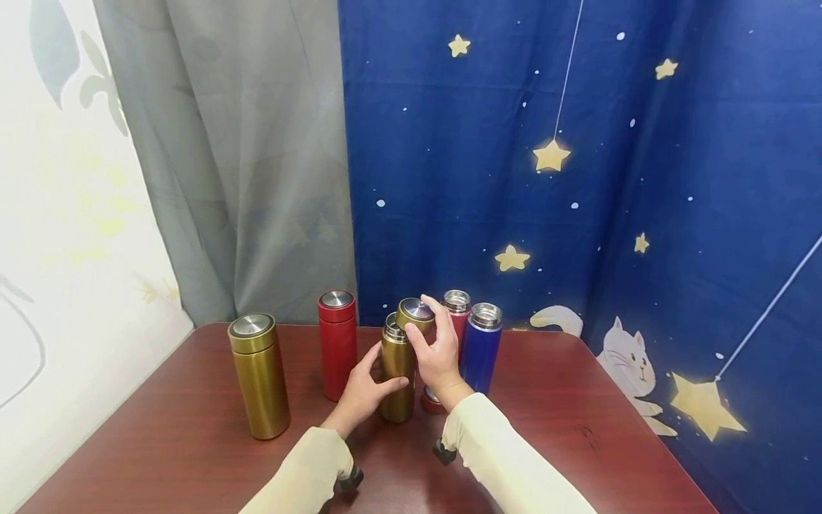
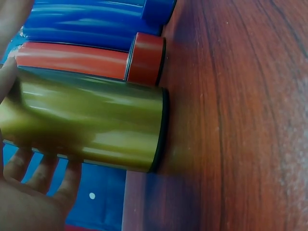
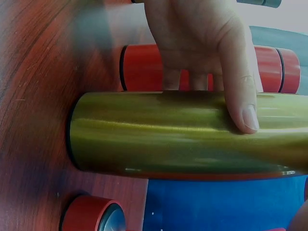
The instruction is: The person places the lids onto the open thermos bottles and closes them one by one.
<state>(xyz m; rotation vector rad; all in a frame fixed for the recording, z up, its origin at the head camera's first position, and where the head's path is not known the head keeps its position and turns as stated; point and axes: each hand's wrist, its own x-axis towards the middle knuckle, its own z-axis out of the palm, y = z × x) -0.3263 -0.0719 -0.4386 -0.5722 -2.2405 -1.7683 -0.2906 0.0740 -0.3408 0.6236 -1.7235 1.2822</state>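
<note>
An uncapped gold thermos flask (image 1: 397, 392) stands upright on the table. My left hand (image 1: 361, 396) grips its body from the left, fingers behind and thumb across the front, as the right wrist view shows. My right hand (image 1: 439, 357) holds the gold lid (image 1: 416, 310) by its rim, beside the flask's steel mouth and slightly higher, overlapping it in the head view. Behind the right hand stand an uncapped red flask (image 1: 459, 323) and an uncapped blue flask (image 1: 481, 353). A red lid (image 3: 91, 214) lies on the table by the red flask, and a blue lid (image 2: 159, 10) by the blue one.
To the left stand a capped gold flask (image 1: 260, 378) and a capped red flask (image 1: 337, 350). The reddish-brown table (image 1: 571, 428) reaches back to a grey curtain (image 1: 282, 178) and a blue starry curtain (image 1: 449, 157).
</note>
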